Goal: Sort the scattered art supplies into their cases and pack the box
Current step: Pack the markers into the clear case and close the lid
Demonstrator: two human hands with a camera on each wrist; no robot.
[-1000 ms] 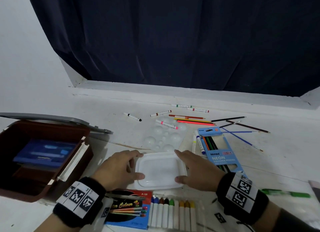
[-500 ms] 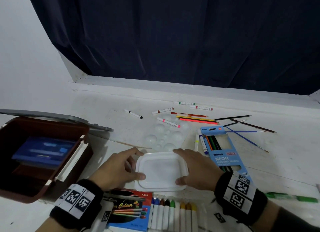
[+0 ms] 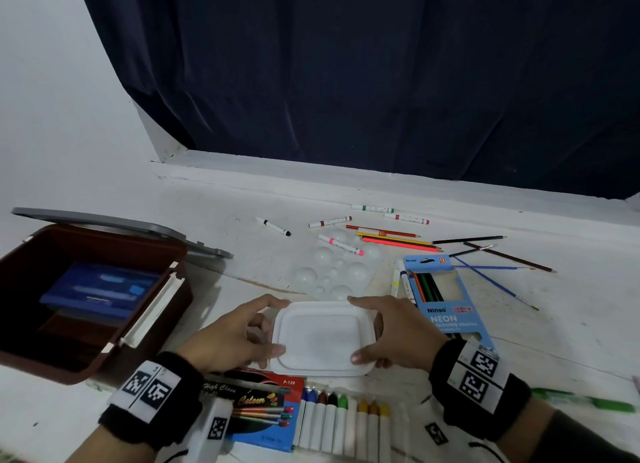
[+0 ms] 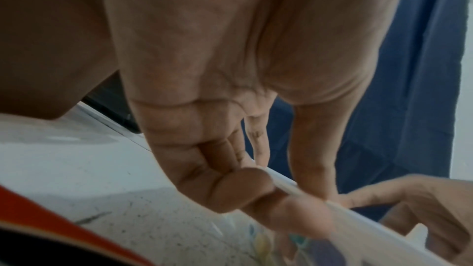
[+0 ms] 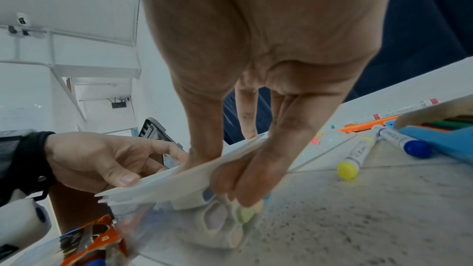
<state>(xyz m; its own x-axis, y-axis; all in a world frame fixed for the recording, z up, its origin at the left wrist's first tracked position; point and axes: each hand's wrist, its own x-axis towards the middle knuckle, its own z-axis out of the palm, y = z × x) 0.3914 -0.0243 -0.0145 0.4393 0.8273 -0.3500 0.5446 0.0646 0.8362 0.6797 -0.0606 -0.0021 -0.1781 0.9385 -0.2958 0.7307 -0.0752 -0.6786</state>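
Note:
A white square lidded container [image 3: 323,338] sits at the near middle of the table, held between both hands. My left hand [image 3: 235,334] grips its left edge, thumb on the lid and fingers curled under the rim [image 4: 358,209]. My right hand [image 3: 394,331] grips the right edge the same way. In the right wrist view the container [image 5: 166,185] is tilted, with pastel pieces showing through its translucent body. The open brown box [image 3: 104,234] stands at the left with a blue case inside.
A white palette [image 3: 332,265] lies just beyond the container and a blue neon pencil case [image 3: 450,310] to its right. A marker set [image 3: 343,421] and a red-blue colour box [image 3: 266,403] lie in front. Loose markers [image 3: 332,222], pencils [image 3: 398,241] and brushes [image 3: 495,282] are scattered farther back.
Both hands have stayed on the container's sides; their fingers have curled a little further under its rim. The head view has shifted slightly.

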